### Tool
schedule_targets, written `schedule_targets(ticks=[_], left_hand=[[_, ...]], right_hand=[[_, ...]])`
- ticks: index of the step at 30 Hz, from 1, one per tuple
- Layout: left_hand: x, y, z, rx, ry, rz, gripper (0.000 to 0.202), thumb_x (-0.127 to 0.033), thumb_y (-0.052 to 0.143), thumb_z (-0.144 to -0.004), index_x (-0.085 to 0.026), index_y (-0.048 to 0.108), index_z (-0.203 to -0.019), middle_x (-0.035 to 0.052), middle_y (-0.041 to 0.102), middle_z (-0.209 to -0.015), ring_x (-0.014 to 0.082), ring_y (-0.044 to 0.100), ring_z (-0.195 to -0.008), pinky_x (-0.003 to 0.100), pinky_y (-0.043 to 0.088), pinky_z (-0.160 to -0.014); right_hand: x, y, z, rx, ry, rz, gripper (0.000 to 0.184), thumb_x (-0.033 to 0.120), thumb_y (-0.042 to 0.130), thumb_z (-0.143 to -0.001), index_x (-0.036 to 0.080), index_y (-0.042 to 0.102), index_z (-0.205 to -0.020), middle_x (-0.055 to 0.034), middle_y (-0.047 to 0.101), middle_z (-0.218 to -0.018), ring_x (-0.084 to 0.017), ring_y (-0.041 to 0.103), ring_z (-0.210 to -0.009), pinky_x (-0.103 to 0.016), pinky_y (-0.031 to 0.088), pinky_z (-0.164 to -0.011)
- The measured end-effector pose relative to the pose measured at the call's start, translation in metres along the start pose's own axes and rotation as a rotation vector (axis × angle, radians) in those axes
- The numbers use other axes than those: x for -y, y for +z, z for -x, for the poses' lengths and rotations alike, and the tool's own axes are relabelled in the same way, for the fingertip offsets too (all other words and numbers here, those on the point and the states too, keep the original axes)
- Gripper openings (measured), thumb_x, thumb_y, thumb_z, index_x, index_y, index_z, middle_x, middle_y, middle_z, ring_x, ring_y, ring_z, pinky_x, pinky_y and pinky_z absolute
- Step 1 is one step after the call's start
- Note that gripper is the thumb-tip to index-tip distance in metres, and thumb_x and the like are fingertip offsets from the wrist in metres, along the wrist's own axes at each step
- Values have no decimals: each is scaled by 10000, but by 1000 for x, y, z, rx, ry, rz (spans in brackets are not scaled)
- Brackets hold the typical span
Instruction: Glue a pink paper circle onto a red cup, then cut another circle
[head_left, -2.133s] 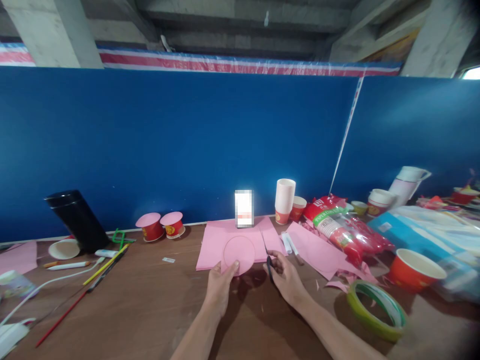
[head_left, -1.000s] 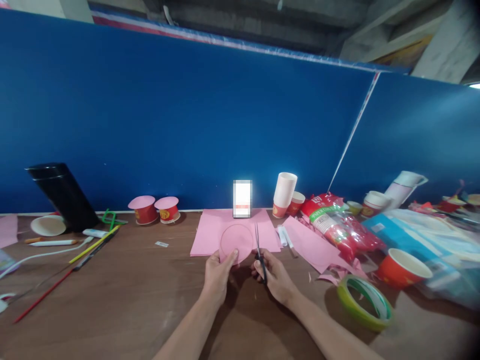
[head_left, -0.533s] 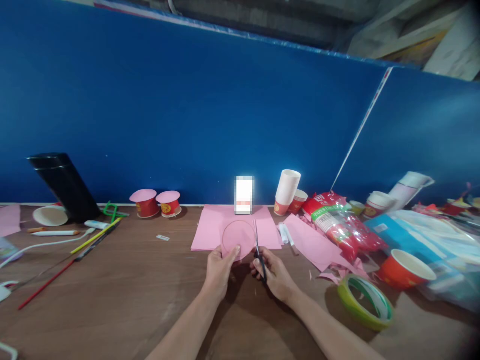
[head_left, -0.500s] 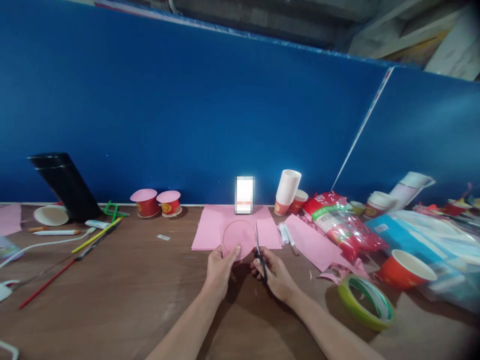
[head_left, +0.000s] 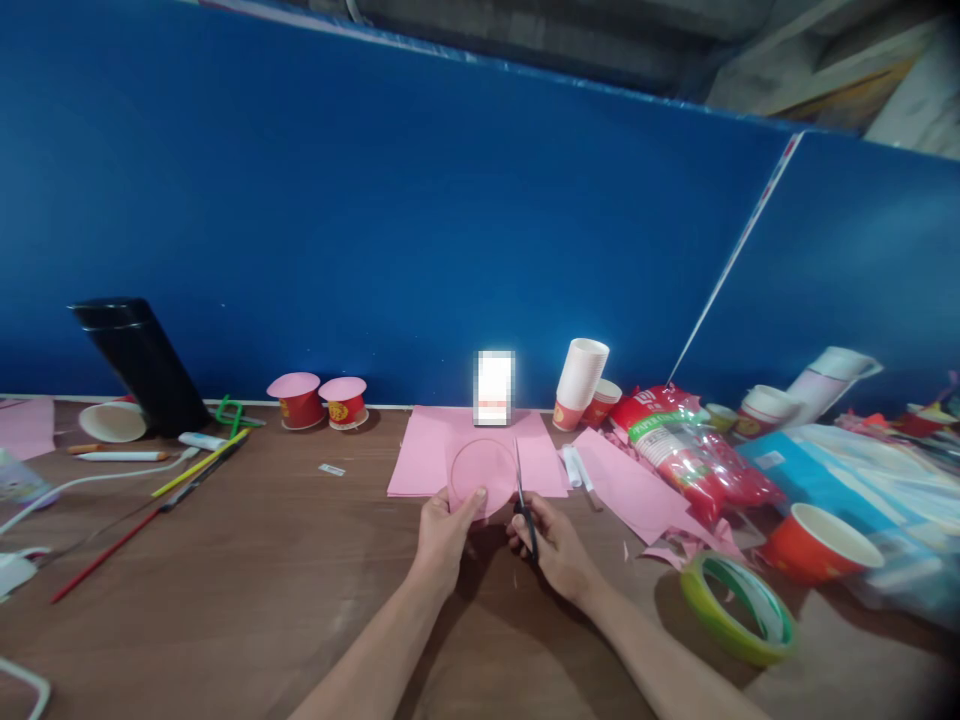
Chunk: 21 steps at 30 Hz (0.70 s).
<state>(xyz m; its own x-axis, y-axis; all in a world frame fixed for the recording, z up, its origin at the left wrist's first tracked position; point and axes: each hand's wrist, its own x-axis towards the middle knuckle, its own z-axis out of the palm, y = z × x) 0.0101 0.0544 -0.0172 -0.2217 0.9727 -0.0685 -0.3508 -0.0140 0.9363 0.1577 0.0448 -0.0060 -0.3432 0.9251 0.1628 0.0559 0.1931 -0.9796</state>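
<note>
My left hand (head_left: 448,530) pinches the lower edge of a piece of pink paper (head_left: 484,470), thumb on top; a circle is drawn on the paper. In my right hand (head_left: 553,545) is a pair of scissors (head_left: 523,490), its blades pointing up and away along the paper's right edge. Whether the blades are parted is hard to make out. Behind both hands lies a stack of pink sheets (head_left: 420,455) on the brown table (head_left: 300,560).
Two red cups (head_left: 300,408) with pink discs on top stand at the back left, near a black bottle (head_left: 146,365). To the right are stacked white cups (head_left: 583,375), a red plastic bag (head_left: 664,430), pink scraps (head_left: 637,490), a tape roll (head_left: 735,610) and an orange cup (head_left: 817,545).
The whole view has shifted slightly, so things on the table sit a little further right. Both hands keep their hold on the paper and the scissors, with hardly any other movement.
</note>
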Motion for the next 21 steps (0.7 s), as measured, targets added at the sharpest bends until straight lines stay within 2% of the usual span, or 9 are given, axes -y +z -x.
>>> schedule_targets(ticks=[13,18,21], left_hand=[[1,1,-1,12,14,5,375,-389,677,-577,-82,628,-787,32,613,-596,110,534,-487,221,434,-479],[0,0,1,10,-14,-18,381,-400,670,-581,-83,622,-787,26,599,-558,124,541,-470,209,406,-418],[-2,0,1,17,-4,-14,377,-382,670,-588,-73,631,-800,49,626,-613,122,549,-498,225,437,-473]], right_hand=[[-1,-1,-1,0,-4,41,217,355,485,-805,174,486,-926,2,535,-706,-109,523,-613,-201,415,-529],[0,-1,-1,19,-14,27,185,333,489,-808,177,481,-907,-1,530,-719,-107,521,-623,-198,413,-530],[-1,-2,-1,14,-4,34,188,341,479,-813,177,481,-906,1,529,-711,-107,517,-614,-200,410,-528]])
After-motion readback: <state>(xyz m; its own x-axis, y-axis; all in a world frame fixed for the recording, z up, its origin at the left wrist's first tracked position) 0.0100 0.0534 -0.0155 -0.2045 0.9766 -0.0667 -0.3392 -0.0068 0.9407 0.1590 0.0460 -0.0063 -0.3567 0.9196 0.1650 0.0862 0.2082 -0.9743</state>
